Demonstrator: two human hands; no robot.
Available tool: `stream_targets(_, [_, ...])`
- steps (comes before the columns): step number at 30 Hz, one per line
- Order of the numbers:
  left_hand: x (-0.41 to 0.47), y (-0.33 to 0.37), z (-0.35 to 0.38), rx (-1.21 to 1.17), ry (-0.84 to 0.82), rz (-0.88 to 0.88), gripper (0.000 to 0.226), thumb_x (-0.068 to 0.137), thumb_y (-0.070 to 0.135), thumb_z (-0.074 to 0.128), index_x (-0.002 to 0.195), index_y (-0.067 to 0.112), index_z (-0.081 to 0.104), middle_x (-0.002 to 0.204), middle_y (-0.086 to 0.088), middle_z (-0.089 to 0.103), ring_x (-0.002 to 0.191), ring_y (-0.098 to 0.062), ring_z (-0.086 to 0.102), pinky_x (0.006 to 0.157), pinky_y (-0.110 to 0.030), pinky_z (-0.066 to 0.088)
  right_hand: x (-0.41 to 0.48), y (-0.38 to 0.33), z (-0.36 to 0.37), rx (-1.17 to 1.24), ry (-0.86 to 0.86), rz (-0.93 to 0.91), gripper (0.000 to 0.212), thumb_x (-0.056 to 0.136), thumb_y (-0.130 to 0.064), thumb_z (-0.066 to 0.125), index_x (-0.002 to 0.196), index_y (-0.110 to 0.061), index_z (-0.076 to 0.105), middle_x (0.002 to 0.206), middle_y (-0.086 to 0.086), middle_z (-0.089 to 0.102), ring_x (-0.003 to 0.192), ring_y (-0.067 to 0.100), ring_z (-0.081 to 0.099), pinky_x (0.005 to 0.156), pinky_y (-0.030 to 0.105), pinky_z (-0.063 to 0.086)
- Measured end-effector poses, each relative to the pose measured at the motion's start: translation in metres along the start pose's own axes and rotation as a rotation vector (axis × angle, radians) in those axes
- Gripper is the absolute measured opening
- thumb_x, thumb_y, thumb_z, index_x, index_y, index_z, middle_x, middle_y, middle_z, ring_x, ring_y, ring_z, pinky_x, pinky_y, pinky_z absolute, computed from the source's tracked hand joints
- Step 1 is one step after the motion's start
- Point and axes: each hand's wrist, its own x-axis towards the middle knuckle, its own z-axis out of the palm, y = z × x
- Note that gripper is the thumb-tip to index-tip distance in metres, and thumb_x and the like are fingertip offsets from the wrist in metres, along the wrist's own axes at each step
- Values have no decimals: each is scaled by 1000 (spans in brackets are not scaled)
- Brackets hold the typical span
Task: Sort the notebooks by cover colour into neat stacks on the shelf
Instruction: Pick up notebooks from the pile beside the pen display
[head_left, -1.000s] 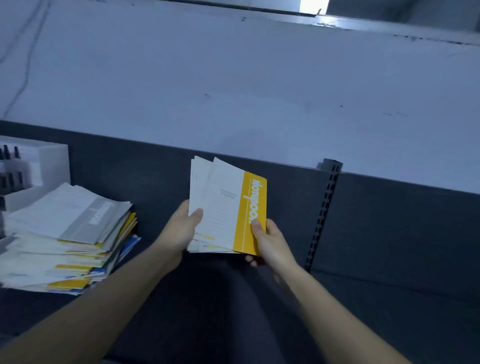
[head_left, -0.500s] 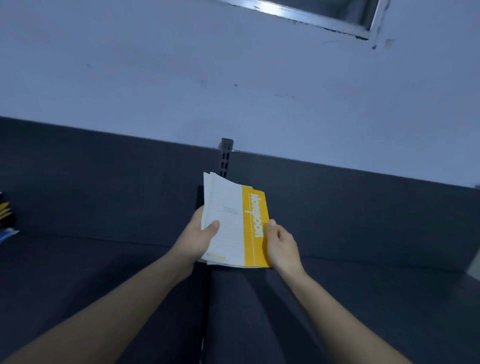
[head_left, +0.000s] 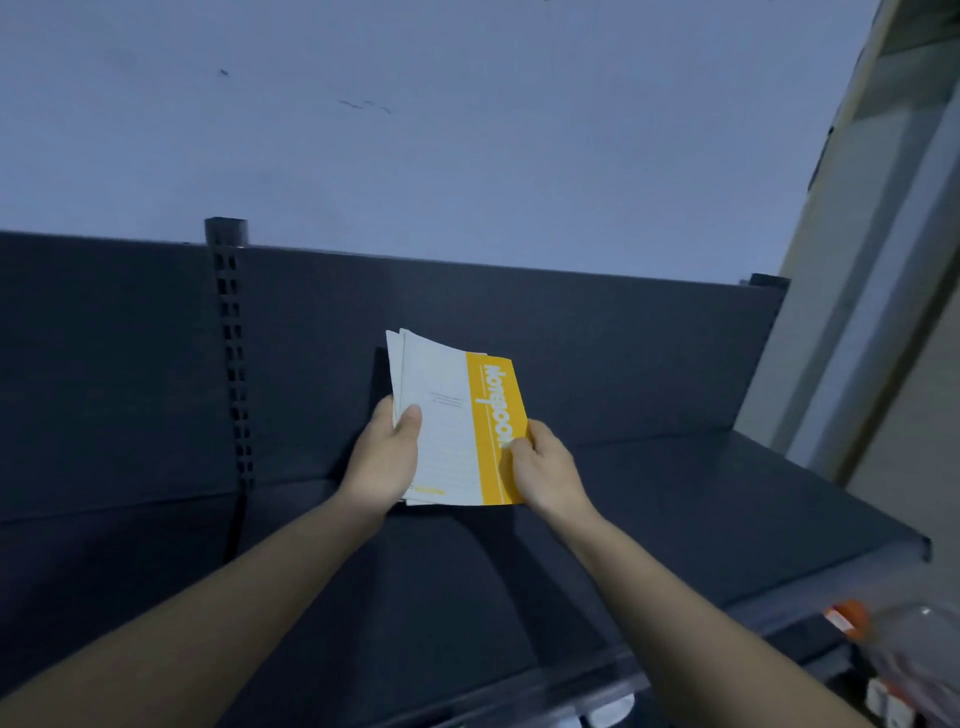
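Note:
I hold a small stack of notebooks (head_left: 457, 426) with white covers and a yellow band along the right side, lettered in white. My left hand (head_left: 384, 457) grips the stack's left edge, thumb on top. My right hand (head_left: 540, 467) grips the lower right corner on the yellow band. The stack hangs tilted just above the dark grey shelf (head_left: 675, 499), near its back panel. The mixed pile of notebooks is out of view.
A slotted upright post (head_left: 231, 332) divides the shelf's back panel at left. The shelf ends at right by a beige wall edge (head_left: 857, 291). A clear plastic bottle with an orange label (head_left: 893, 649) sits on a lower level at bottom right.
The view has swung to the right along the shelf; the mixed pile at left has left the frame. Both hands have carried the yellow stack rightward past the slotted post.

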Motion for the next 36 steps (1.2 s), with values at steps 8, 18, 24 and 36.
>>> stream_targets(8, [-8, 5, 129, 7, -55, -19, 34, 103, 32, 35, 133, 19, 47, 123, 7, 58, 106, -13, 55, 87, -28, 40, 19, 70, -106, -85, 11, 50, 23, 96, -21, 35, 108, -13, 52, 92, -8, 57, 86, 15, 56, 73, 33, 48])
stream_targets(18, [-15, 16, 289, 28, -101, -112, 34, 103, 25, 33, 133, 17, 45, 121, 2, 57, 99, -14, 52, 80, -25, 38, 52, 158, -236, -187, 2, 88, 16, 99, -26, 36, 106, -16, 48, 94, -5, 55, 82, 13, 54, 67, 30, 43])
stream_targets(24, [11, 10, 366, 117, -223, -155, 23, 98, 14, 30, 118, 18, 42, 109, 1, 54, 82, -10, 54, 56, -24, 40, 90, 207, -290, -274, -5, 150, 13, 99, -25, 38, 103, -15, 46, 90, -5, 52, 83, 14, 53, 68, 29, 42])
stream_targets(36, [55, -22, 474, 377, -480, -190, 36, 98, 23, 40, 131, 15, 51, 124, 2, 60, 102, -16, 59, 78, -29, 49, 162, 293, -357, -395, -69, 221, 30, 98, -26, 45, 119, -5, 53, 107, 8, 59, 89, 19, 52, 83, 33, 45])
